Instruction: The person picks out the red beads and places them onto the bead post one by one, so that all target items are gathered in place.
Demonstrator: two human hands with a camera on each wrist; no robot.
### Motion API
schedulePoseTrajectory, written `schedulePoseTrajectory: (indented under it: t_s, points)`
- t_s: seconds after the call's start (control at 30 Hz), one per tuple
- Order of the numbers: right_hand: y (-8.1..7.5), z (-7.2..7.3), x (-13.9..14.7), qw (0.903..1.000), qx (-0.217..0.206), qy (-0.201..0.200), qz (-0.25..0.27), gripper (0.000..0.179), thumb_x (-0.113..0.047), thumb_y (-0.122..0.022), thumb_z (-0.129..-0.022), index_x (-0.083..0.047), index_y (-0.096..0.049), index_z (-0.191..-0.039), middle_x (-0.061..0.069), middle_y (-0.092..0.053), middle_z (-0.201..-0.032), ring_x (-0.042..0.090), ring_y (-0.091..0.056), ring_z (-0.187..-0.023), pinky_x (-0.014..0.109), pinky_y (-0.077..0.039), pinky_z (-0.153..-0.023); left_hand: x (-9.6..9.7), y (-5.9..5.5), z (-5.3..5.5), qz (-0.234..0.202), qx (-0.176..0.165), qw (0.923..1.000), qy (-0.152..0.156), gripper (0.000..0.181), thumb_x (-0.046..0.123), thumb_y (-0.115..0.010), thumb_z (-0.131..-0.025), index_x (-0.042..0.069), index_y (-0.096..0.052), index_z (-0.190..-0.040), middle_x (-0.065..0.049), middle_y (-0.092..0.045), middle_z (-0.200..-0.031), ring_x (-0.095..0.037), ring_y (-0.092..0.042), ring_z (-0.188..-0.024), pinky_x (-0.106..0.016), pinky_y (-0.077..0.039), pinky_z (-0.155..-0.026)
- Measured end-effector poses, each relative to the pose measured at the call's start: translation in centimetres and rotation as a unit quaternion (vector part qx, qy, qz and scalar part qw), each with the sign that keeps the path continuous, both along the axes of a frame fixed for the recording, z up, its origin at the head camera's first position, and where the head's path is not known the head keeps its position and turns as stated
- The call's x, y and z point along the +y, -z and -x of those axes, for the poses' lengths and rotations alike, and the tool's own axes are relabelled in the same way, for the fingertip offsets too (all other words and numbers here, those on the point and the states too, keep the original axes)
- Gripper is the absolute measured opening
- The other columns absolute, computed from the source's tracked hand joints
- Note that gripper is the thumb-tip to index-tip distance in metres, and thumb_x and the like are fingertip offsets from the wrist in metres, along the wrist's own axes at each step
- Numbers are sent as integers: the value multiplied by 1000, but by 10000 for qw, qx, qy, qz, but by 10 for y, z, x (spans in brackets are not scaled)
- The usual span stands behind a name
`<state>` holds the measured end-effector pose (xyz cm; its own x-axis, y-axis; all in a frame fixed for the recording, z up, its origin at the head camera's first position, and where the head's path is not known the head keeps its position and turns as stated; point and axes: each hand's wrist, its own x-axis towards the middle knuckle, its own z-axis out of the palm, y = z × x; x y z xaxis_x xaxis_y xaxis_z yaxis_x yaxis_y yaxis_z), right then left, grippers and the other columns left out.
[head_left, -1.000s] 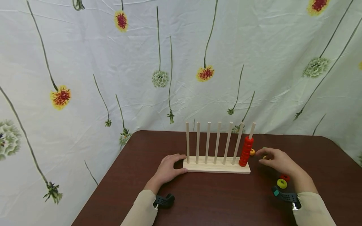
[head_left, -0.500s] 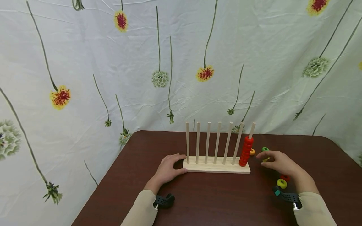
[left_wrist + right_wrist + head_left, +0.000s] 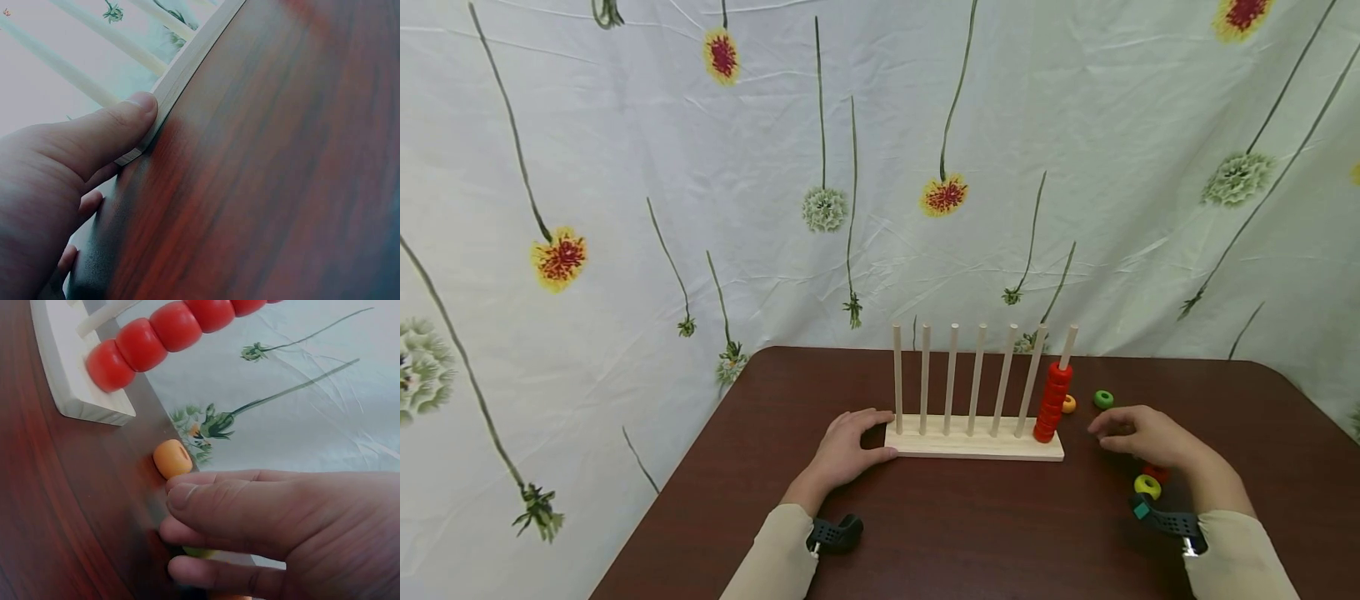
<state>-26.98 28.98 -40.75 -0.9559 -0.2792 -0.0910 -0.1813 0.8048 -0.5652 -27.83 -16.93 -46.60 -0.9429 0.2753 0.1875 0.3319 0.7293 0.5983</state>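
In the head view, a pale wooden peg rack [image 3: 973,448] with several upright pegs stands on the dark table. Its rightmost peg carries a stack of red beads [image 3: 1052,404]. My left hand [image 3: 846,450] grips the rack's left end, the thumb along the front edge, as the left wrist view also shows. My right hand [image 3: 1150,436] is right of the rack, fingers loosely bent, with nothing seen between thumb and fingertips. An orange bead [image 3: 172,459] lies just beyond its fingertips in the right wrist view. A yellow-green bead [image 3: 199,552] shows partly behind the fingers.
A green bead [image 3: 1103,399] lies behind my right hand. Near that wrist are a yellow bead [image 3: 1147,487] and a partly covered red bead [image 3: 1156,472]. A flower-print cloth [image 3: 880,167] hangs behind the table [image 3: 970,533].
My right hand has drawn slightly right and toward me, away from the rack, and the green bead now shows fully. The left hand and the rack have stayed put.
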Motion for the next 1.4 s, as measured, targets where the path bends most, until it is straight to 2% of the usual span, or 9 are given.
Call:
schedulePoseTrajectory:
  t_s: [0.2,0.5,0.6,0.73,0.87,0.97,1.07,1.23,1.4]
  points:
    - [-2,-1,10,9997,94,104,-188,20,-19,-70,-92,-7,-74,-107,19,-70,-110,27,-61,-94,49,-58,-81,0,0,0,-19,1,10000,-4,56,40,-79,-85,22,-64,-136,-4,-60,-142,-30,-46,-141,-56,-26,-121]
    - [-2,-4,26,9988,-179,273,-359,25,-22,-65,-96,-2,-70,-111,13,-66,-102,23,-55,-86,34,-50,-69,0,1,1,-3,8,10000,9,56,40,-79,-85,22,-63,-136,-3,-61,-142,-29,-46,-142,-56,-25,-122]
    - [-1,-6,29,9977,-549,365,-137,25,-21,-64,-97,0,-67,-111,10,-63,-99,21,-54,-85,33,-50,-66,0,1,1,-1,-11,10000,8,56,40,-78,-86,22,-63,-136,-4,-60,-143,-29,-46,-142,-56,-24,-122]
    - [-1,-8,32,9940,-1000,408,199,26,-19,-63,-98,2,-63,-112,10,-61,-100,22,-56,-88,38,-56,-67,0,2,2,50,0,10000,8,56,41,-78,-86,23,-63,-137,-3,-60,-143,-30,-46,-142,-56,-25,-121]
    - [0,-8,32,9915,-1149,384,483,25,-18,-63,-98,2,-60,-112,9,-60,-97,21,-56,-87,40,-59,-68,-1,2,1,39,17,10000,17,56,40,-78,-86,22,-63,-136,-3,-60,-142,-29,-46,-141,-56,-26,-121]
    - [1,-6,31,9914,-1100,377,606,24,-17,-64,-97,2,-61,-112,8,-58,-93,21,-55,-86,38,-59,-68,0,2,1,22,11,10000,15,56,41,-78,-85,23,-63,-136,-3,-60,-143,-29,-46,-141,-56,-26,-121]
    - [2,-4,28,9931,-917,358,636,24,-16,-66,-95,1,-62,-112,9,-61,-97,21,-57,-87,39,-61,-71,0,2,1,26,21,10000,-6,56,42,-79,-85,23,-63,-136,-3,-60,-143,-30,-46,-141,-56,-26,-120]
    - [4,-2,25,9954,-676,92,671,25,-13,-71,-92,1,-65,-111,12,-67,-104,22,-62,-89,40,-62,-77,0,1,1,21,5,10000,-25,56,41,-79,-85,23,-64,-135,-4,-60,-142,-30,-46,-141,-56,-26,-121]
    - [4,1,24,9972,-515,-235,481,27,-12,-75,-88,0,-67,-110,14,-68,-108,22,-63,-93,32,-58,-75,-1,3,1,38,5,10000,1,56,42,-78,-85,23,-63,-136,-3,-60,-142,-30,-46,-141,-56,-26,-121]
